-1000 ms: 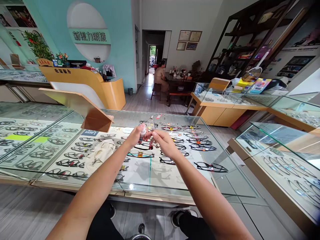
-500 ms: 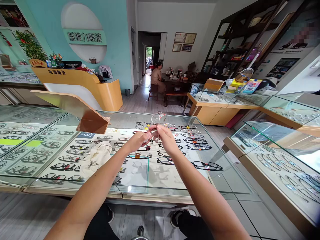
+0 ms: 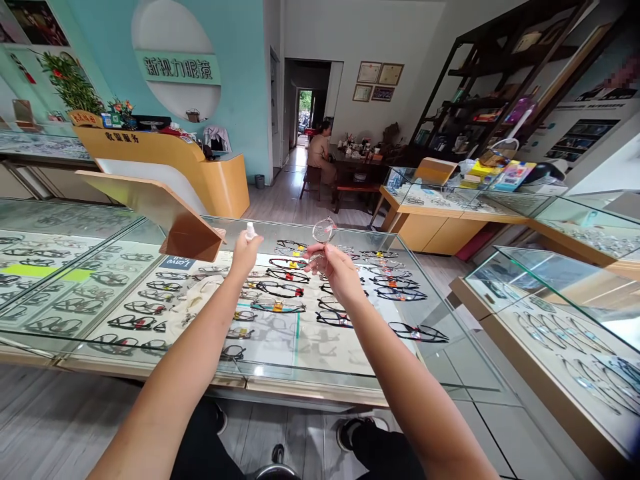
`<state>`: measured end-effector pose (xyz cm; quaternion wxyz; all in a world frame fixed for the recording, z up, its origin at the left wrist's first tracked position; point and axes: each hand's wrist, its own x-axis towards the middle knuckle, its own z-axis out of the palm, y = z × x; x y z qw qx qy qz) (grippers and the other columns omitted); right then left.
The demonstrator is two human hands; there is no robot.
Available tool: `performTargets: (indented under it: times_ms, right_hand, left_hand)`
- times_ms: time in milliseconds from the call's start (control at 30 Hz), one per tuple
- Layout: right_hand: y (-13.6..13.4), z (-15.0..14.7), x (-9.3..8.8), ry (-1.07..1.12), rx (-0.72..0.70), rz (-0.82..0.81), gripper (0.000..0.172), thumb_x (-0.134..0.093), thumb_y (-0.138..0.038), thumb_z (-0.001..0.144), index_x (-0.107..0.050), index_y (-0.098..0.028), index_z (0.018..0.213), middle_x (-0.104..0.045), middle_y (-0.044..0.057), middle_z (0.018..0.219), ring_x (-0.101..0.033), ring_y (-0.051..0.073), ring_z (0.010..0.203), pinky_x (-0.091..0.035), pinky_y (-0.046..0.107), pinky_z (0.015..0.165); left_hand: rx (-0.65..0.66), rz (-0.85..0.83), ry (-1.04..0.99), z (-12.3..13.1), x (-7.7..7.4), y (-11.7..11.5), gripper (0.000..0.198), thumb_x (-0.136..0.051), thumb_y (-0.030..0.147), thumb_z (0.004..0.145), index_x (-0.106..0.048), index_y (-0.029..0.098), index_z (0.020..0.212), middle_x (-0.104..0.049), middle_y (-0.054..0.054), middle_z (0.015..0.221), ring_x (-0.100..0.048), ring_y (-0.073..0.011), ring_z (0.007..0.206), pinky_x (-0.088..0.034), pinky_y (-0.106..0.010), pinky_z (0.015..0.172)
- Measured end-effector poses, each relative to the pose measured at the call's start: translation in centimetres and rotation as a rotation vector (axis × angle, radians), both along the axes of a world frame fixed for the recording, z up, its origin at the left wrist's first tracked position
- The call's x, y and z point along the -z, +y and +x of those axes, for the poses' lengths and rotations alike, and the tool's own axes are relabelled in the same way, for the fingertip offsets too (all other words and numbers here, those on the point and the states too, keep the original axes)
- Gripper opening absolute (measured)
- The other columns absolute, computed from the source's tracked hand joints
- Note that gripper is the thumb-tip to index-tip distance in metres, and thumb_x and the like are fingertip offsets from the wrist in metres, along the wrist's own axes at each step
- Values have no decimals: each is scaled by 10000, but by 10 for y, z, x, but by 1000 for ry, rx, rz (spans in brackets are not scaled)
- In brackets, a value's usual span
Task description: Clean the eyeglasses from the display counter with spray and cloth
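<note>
Just above a long glass display counter (image 3: pixel 320 395), left hand (image 3: pixel 244 257) closed in a fist around a small white bottle (image 3: pixel 251 231), top end poking up past the thumb, the rest hidden by the hand. Pretty much no gap in that grip. Over to the right, well apart from the bottle, right hand (image 3: pixel 341 275) pinching a pair of clear-looking glasses (image 3: pixel 324 231) between thumb and fingers, one round lens up above the fingertips with a bit of red showing on it. Other lens lower down, mixed up with the fingers, so hard to make out.

As for progress: bottle and glasses both picked up and held over the counter. Somewhere in the middle, at a guess. Not done yet: putting either one down. Can't tell whether wet or dry on the lenses, way too small for that. Can't spot any spray in the air either.

Below the hands, rows of dark-framed spectacles (image 3: pixel 280 289), plenty with little coloured tags (image 3: pixel 277 307). Off to the left, partly behind the left forearm, a crumpled off-white cloth (image 3: pixel 203 290), not in either hand. Farther back, a tilted wooden stand (image 3: pixel 193 241).
</note>
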<state>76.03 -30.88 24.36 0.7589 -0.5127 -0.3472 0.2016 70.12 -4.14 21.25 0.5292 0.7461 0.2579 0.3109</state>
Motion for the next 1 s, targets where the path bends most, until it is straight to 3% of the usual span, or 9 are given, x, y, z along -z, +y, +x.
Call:
performTargets:
  times_ms: [100,167,333,567,667,800,900,1000]
  right_hand:
    - [0,-2,-2,7,-6,4,479,-678,-679,973,-772,-225,1092,-803,88,1043,-729,199,755,-551,338,698]
    - [0,-3,-4,14,-8,7,479,-685,-678,964,-768,-222,1083,-798,86,1026,-729,197,745,-552,340,699]
    - [0,-2,-6,30,-21,26,461,-696,-662,958,-769,-220,1070,-795,81,1019,-728,191,743,-554,337,703]
    - [0,0,-6,71,-50,52,467,-718,-658,941,-773,-214,1074,-803,82,1013,-731,192,736,-550,328,673]
    - [0,1,-7,91,-54,62,464,-741,-653,919,-776,-215,1065,-802,74,1006,-734,185,729,-555,321,675]
    - [0,3,-7,84,-43,57,459,-738,-647,917,-769,-215,1071,-798,68,1006,-735,175,735,-552,311,681]
    - [1,5,-5,69,-22,42,480,-736,-667,903,-763,-216,1066,-799,71,1001,-734,179,729,-549,316,674]
    - [3,7,-4,57,-14,33,509,-740,-696,885,-760,-219,1061,-810,78,1002,-739,187,728,-553,324,673]
  left_hand:
    - [-182,-13,66,5,14,18,253,-573,300,913,-521,246,1155,-645,-78,1136,-621,-262,1041,-489,-405,955]
    - [-236,-3,101,6,22,24,270,-564,265,929,-520,242,1195,-658,-103,1203,-631,-283,1118,-485,-432,1009]
    - [-260,41,162,5,34,32,274,-592,265,933,-584,215,1202,-699,-155,1232,-658,-325,1154,-499,-470,1040]
    - [-286,105,197,3,37,34,360,-640,280,916,-577,215,1264,-716,-153,1195,-691,-352,1157,-522,-474,1018]
    - [-323,158,180,0,34,25,504,-690,284,882,-519,207,1351,-690,-165,1313,-667,-361,1253,-514,-483,1076]
    - [-461,290,87,-7,16,4,719,-695,211,856,-401,167,1511,-498,-242,1613,-438,-394,1565,-338,-521,1291]
    - [-542,388,-28,-24,-5,-10,747,-696,198,864,-385,147,1541,-504,-255,1603,-460,-390,1541,-343,-529,1285]
    - [-458,476,-29,-56,-18,-14,622,-688,237,901,-466,197,1480,-593,-196,1527,-543,-359,1454,-406,-515,1223]
